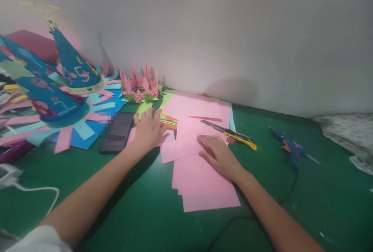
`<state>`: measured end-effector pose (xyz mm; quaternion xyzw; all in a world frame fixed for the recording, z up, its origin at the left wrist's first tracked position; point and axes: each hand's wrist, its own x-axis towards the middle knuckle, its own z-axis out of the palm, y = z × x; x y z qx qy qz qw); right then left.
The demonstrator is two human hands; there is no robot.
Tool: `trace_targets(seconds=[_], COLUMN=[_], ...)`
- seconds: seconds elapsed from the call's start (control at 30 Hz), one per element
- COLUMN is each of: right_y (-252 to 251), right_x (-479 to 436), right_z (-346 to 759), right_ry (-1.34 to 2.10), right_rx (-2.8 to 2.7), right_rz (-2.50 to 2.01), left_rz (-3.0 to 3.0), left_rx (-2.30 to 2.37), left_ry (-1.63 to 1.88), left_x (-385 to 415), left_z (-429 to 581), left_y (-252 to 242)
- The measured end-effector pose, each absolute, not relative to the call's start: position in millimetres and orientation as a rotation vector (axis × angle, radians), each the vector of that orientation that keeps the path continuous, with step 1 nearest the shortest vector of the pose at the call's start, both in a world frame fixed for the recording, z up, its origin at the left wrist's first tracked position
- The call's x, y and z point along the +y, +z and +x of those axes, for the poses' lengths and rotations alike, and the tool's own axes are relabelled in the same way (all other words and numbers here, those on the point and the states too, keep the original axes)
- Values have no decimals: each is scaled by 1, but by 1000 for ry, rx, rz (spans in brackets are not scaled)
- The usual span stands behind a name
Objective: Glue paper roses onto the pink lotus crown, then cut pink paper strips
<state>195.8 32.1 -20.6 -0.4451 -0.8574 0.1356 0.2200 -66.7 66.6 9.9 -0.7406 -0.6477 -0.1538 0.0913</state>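
Observation:
Several pink sheets [204,182] overlap on the green table in the middle of the head view. My right hand [217,153] rests on them with its fingers apart, holding nothing. My left hand [148,129] is over the left side of the papers, fingers spread, with strips of coloured paper [169,122] just beside it. A yellow and black box cutter [240,138], its blade extended, lies across the sheets beyond my right hand. Left of my left hand lies a dark phone [118,133].
Blue paper cone hats [72,61] with pink and light-blue strips fill the left side. A pink paper crown [141,87] stands near the wall. To the right lies a blue glue gun [291,149] with its cord, near a patterned cloth [346,129]. A white cable [37,188] is at lower left.

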Motion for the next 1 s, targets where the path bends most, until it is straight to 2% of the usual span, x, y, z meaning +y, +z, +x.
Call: trace_targets(seconds=[0.17,0.27,0.47,0.57,0.7,1.0], right_y=[-20,-20,-20,-21,-22,-23], right_x=[33,33,32,32,33,34], right_z=[196,196,195,195,197,201], right_ry=[356,348,357,374,424,578], right_rx=[-2404,-2409,-2391,-2368,-2327,-2262], right_rz=[-1209,-1207,-1201,-1212,-1225,-1177], left_rz=[-1863,-1859,-1956,-2352,-2699,-2815], left_rx=[-2181,-2237,-2102,-1872,-1718,-1683], left_ry=[1,101,-217,-409,-480,-594], left_x=[76,80,77,69,58,50], left_z=[-103,-114,-97,-74,-45,-34], left_y=[19,18,21,15,-2,-16])
